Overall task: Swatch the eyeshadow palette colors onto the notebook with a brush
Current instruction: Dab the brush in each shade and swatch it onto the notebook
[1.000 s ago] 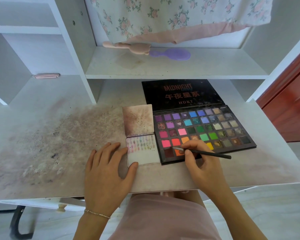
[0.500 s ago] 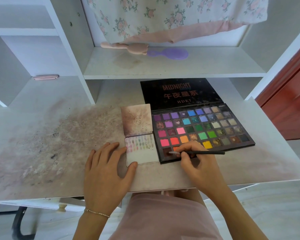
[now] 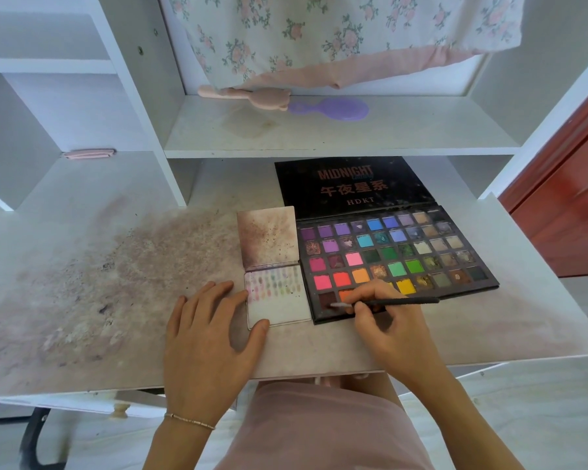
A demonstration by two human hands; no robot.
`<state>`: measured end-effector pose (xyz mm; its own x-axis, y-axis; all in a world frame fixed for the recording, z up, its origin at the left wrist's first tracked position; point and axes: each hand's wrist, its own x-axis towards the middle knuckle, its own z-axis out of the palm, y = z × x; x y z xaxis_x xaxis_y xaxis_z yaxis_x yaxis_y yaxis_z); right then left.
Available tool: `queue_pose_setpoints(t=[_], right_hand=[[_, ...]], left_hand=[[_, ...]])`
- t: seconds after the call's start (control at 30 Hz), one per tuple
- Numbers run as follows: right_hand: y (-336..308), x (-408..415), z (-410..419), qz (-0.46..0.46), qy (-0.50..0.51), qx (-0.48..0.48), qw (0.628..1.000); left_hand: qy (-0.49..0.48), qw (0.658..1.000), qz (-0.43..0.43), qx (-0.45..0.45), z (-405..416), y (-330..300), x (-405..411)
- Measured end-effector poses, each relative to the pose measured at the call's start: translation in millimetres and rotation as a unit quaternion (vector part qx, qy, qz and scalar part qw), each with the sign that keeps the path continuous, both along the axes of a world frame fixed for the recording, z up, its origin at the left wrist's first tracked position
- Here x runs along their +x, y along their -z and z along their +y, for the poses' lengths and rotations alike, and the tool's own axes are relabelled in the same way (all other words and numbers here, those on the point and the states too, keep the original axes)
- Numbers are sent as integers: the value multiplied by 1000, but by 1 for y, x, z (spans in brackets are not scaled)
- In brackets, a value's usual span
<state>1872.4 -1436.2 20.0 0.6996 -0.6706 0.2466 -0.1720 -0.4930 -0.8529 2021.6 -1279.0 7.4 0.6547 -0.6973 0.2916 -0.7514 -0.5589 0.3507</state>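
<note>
The palette (image 3: 396, 256) lies open on the desk (image 3: 489, 320), its black lid flat behind the pans and printed "MIDNIGHT" and "HDKT". The pans form rows of purple, blue, pink, green, orange, yellow and brown squares. The notebook (image 3: 277, 290) lies open just left of the palette, touching its left edge; the upper page is stained brown, and the lower page carries rows of small pale swatches above a blank area. The right hand (image 3: 384, 320) pinches the brush (image 3: 391, 302) near the ferrule, with the tip on the dark pan at the palette's front left corner. The left hand (image 3: 211, 334) rests flat, fingers spread, thumb on the notebook's front left corner. Left of the notebook the desk is smudged with powder.
</note>
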Motion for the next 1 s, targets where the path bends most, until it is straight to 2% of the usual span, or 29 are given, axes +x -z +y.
queue_pose_setpoints(t=[0.27, 0.67, 1.0], right_hand=[[-3, 11, 8, -68, 18, 43, 997], [-5, 54, 40, -56, -58, 35, 996], [-4, 61, 40, -35, -52, 16, 998]], left_hand=[[4, 1000, 0, 0, 0, 1, 1], [2, 1000, 9, -8, 6, 1, 1], [-5, 1000, -14, -5, 8, 6, 0]])
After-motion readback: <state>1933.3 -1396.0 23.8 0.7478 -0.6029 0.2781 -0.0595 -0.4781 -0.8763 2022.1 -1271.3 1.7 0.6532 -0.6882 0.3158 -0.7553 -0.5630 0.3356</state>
